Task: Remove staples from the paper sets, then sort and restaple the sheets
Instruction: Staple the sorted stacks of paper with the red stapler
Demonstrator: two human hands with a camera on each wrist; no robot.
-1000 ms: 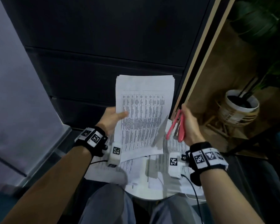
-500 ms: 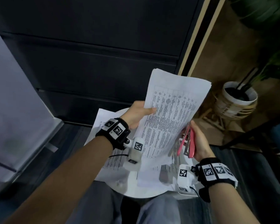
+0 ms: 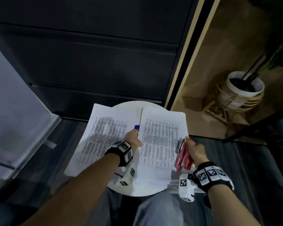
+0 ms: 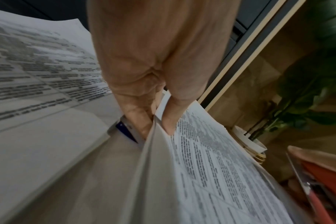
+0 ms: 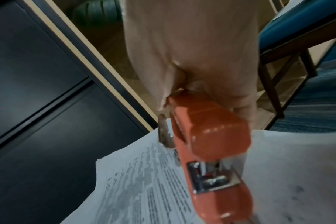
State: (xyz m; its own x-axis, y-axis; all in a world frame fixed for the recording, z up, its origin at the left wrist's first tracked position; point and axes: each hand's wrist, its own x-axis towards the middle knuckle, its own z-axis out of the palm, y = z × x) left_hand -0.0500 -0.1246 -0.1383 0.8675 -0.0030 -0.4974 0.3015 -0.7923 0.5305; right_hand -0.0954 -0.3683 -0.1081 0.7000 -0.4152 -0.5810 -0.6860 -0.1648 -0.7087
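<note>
A small blue object (image 3: 137, 127), too hidden to identify, peeks out between two stacks of printed sheets on a round white table (image 3: 129, 105), at 12 o'clock from the left hand (image 3: 133, 139). That hand pinches the left edge of the right paper set (image 3: 162, 144), thumb on top and fingers beneath. The left paper stack (image 3: 101, 136) lies flat at 9 o'clock from it, overhanging the table's rim, with the left forearm crossing its lower corner. The right hand (image 3: 195, 152) is wrapped around a red stapler (image 3: 182, 156), held just beside the right edge of the gripped set. Dark cabinet drawers (image 3: 96, 62) fill 12 o'clock. A potted plant in a white pot on a woven stand (image 3: 240, 93) sits at 2 o'clock on brown flooring. A blue chair seat (image 5: 297, 22) stands at 3 o'clock.
</note>
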